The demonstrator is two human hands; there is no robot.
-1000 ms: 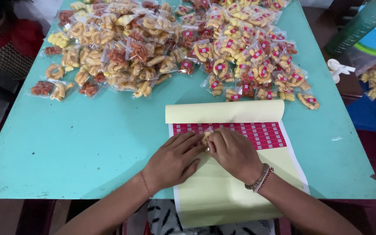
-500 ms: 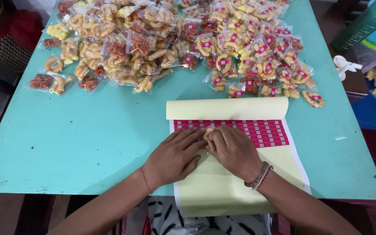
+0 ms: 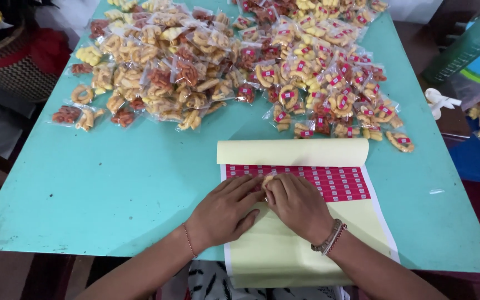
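Both hands meet over a sheet of small red stickers (image 3: 334,180) that lies on the turquoise table (image 3: 112,183) at its near edge. The sheet's pale yellow backing (image 3: 284,250) is rolled back at the top into a loose curl (image 3: 293,151), and several rows of stickers below it are gone, leaving bare backing under the wrists.

The left hand (image 3: 226,211) lies flat, fingers spread and pressing the backing down. The right hand (image 3: 298,203), with beaded bracelets (image 3: 333,238) at its wrist, has its fingertips bunched at the left end of the sticker rows, touching those of the left hand. Something small and pale seems pinched there, perhaps a snack packet or a lifted sticker, though the fingers hide too much to be sure.

The step in hand looks like peeling or pressing one sticker. The next move would call for a clean lift of a single sticker without tearing its neighbours, while the left hand holds the sheet steady.

Further back, well apart from the hands, lie two heaps of clear snack packets: unlabelled ones (image 3: 156,66) on the left, and ones already bearing a red sticker (image 3: 329,72) on the right.
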